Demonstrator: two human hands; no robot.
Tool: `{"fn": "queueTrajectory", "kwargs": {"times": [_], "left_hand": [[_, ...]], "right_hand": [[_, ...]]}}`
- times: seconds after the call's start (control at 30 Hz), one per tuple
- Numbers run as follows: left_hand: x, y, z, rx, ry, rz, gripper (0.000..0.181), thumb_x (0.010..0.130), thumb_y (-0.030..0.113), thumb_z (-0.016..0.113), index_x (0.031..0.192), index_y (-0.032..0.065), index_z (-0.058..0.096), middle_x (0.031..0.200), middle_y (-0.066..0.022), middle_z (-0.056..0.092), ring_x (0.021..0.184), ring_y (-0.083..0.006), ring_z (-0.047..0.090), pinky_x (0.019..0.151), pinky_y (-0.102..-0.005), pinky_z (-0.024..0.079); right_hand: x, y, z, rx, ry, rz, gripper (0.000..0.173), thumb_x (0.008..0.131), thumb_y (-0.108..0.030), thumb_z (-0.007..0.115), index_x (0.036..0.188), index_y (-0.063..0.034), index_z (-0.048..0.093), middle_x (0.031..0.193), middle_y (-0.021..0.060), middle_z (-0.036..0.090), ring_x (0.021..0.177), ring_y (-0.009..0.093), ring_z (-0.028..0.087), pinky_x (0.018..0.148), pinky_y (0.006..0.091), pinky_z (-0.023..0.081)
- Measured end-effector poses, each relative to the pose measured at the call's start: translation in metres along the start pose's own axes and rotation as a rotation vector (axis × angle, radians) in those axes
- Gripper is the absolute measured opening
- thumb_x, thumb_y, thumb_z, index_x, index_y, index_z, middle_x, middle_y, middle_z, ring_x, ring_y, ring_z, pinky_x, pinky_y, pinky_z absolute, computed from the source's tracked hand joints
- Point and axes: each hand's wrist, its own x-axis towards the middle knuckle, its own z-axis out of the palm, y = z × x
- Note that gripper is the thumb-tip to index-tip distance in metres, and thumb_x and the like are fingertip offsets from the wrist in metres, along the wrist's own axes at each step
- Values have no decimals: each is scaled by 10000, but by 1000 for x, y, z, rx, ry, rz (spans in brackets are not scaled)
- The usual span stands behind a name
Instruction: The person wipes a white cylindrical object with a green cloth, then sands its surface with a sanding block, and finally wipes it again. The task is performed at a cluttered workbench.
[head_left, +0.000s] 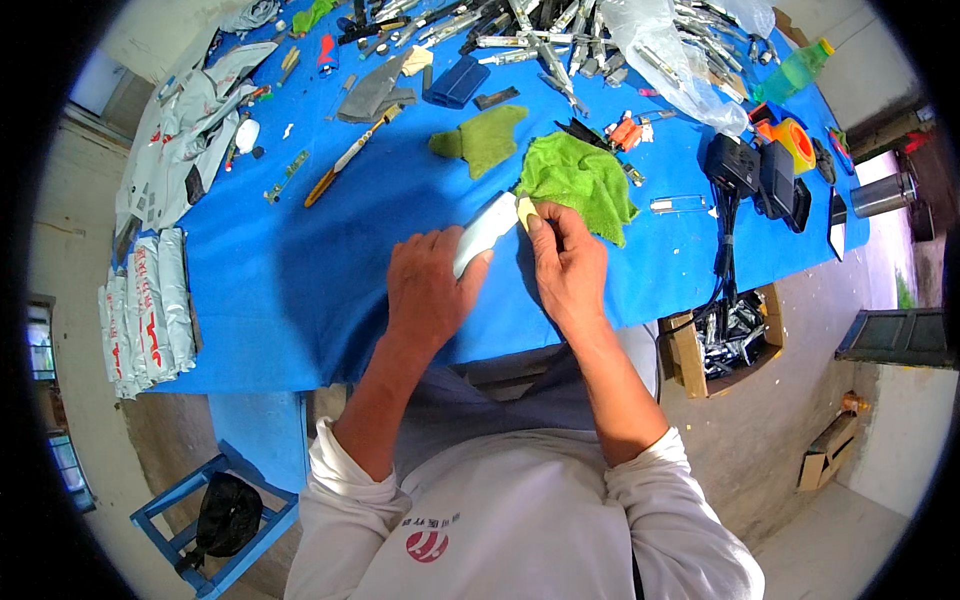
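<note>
My left hand (426, 281) grips a smooth white flat piece (480, 234), possibly a plastic casing, holding it tilted above the blue cloth. Between the thumb and fingers of my right hand (574, 262) is a small pale-yellow piece (526, 213) with a greyish tip. That tip meets or nearly meets the upper end of the white piece; I cannot tell which. Just beyond my right hand lies a crumpled bright green cloth (577, 180). An olive-green cloth scrap (491, 141) rests farther up, and a toothbrush with a yellow-orange handle (352, 156) lies to the left.
A blue cloth (240, 322) covers the table. Many slim devices (540, 45) are heaped at the back. Black power adapters (735, 169) and an orange tape dispenser (791, 142) stand right, near a green bottle (799, 71). Silver packets (146, 311) line the left edge; a cardboard box (686, 360) sits below right.
</note>
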Motion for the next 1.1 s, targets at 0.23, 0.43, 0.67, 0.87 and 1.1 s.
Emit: {"fn": "queueTrajectory", "kwargs": {"times": [0.23, 0.43, 0.67, 0.87, 1.1], "left_hand": [[1, 1, -3, -10, -23, 11, 394, 919, 316, 715, 1114, -22, 665, 943, -192, 685, 857, -345, 628, 779, -477, 463], [2, 5, -4, 11, -41, -12, 404, 913, 311, 726, 1118, -31, 661, 952, -198, 687, 873, -352, 633, 795, -471, 464], [-1, 5, 0, 26, -9, -7, 415, 902, 301, 739, 1122, -42, 659, 949, -190, 685, 879, -345, 633, 805, -461, 471], [-1, 6, 1, 37, 2, -2, 420, 893, 302, 750, 1126, -36, 658, 940, -181, 679, 872, -339, 630, 796, -460, 470], [-4, 9, 2, 61, 6, -18, 431, 882, 304, 763, 1128, -30, 647, 947, -183, 668, 870, -340, 624, 784, -457, 472]], "right_hand": [[-3, 0, 4, -50, 32, 21, 173, 979, -202, 677, 1046, -47, 716, 783, 189, 707, 706, 371, 697, 632, 439, 529], [-3, 4, 6, 20, 66, -18, 155, 977, -169, 676, 1032, -30, 717, 804, 207, 714, 724, 380, 703, 641, 432, 538], [-4, 2, 5, 4, 65, -55, 146, 975, -156, 680, 1010, -19, 716, 818, 214, 716, 736, 383, 711, 643, 431, 544], [-4, 2, 4, -6, 63, -57, 139, 972, -147, 683, 994, -14, 715, 798, 221, 702, 714, 386, 705, 620, 432, 536], [-5, 0, 2, 0, 28, -71, 136, 974, -149, 677, 979, -18, 712, 772, 211, 688, 691, 387, 688, 611, 430, 530]]}}
